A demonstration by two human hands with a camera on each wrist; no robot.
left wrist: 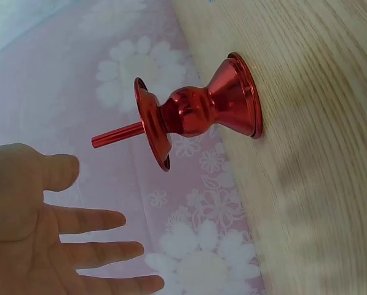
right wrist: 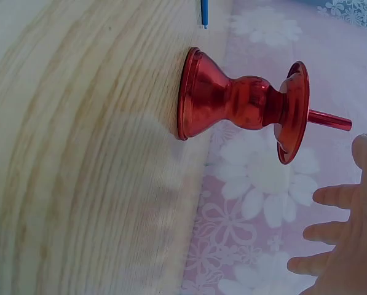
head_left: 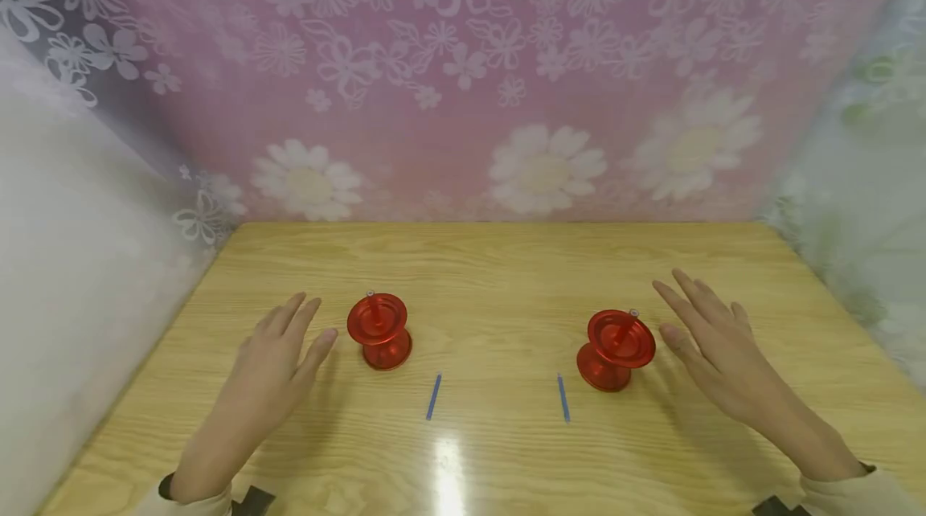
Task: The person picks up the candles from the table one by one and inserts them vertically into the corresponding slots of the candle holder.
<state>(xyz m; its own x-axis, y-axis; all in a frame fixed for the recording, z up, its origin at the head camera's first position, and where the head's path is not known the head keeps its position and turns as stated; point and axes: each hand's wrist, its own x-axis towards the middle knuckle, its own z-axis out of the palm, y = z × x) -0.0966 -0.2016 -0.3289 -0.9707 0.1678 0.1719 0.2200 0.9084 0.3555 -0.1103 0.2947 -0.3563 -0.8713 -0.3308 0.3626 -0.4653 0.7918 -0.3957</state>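
Two shiny red metal candle holders, each with a flared base, a dish and a thin upright tube, stand on the wooden table. My left hand (head_left: 271, 371) hovers to the left of the left candle holder (head_left: 378, 321), fingers spread, holding nothing. To the right of the right candle holder (head_left: 615, 343) is my right hand (head_left: 723, 355), also empty with its fingers extended. The left wrist view shows a gap between the thumb and the left holder's tube (left wrist: 118, 135). In the right wrist view, the fingers lie beyond the tube (right wrist: 331, 120) of the right holder.
Between the holders, nearer the front, lie two thin blue sticks: a left stick (head_left: 434, 397) and a right stick (head_left: 563, 398). The wooden table (head_left: 499, 275) ends at a pink flowered backdrop (head_left: 434, 138). Pale walls flank both sides.
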